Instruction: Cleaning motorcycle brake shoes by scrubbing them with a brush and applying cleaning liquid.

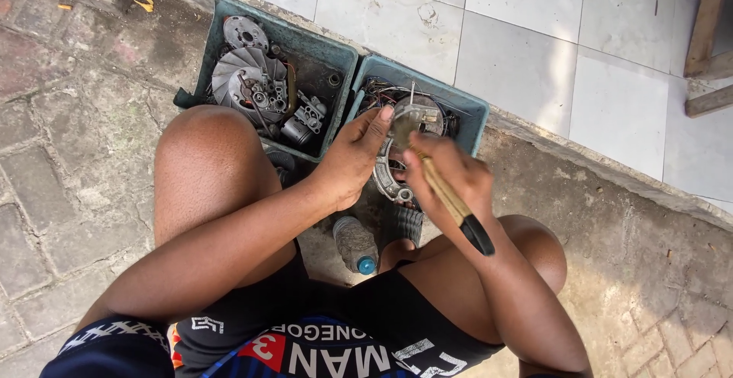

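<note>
Right hand (450, 173): closed around brush (447, 195) handle, bristles up beside left fingertips. Left hand (353, 160): gripping metal part (416, 114) above right teal tray (466, 107). Bottle (356, 244) below left hand, on ground.

Bare paving (61, 164) left; knees (206, 156), bottle (356, 244) crowding trays (343, 61).
</note>
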